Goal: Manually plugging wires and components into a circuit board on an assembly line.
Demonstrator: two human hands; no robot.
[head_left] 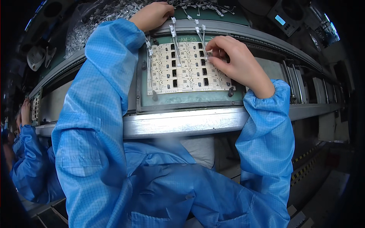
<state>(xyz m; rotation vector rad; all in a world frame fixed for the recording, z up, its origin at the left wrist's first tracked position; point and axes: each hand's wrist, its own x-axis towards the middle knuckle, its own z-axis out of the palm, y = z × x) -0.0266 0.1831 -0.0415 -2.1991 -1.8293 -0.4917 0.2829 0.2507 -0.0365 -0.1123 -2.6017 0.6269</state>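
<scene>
A panel of white circuit boards (163,85) with black components lies in a green fixture (182,99) in front of me. Thin wire leads with white plugs (173,34) hang over its far edge and left side. My right hand (241,62) is over the panel's right half, thumb and forefinger closed around the lower end of a wire lead (202,36). Beyond the fixture, my left hand (152,16) reaches to the far rail, fingers curled down beside loose leads. Its fingertips are partly hidden, so what they hold does not show.
A clear bag heaped with wire leads (89,28) sits at the far left; more loose leads (207,5) lie at the far edge. A metal rail (182,122) runs along the near side. Another person's hand (25,112) is at the far left. A device with a lit display (280,19) stands far right.
</scene>
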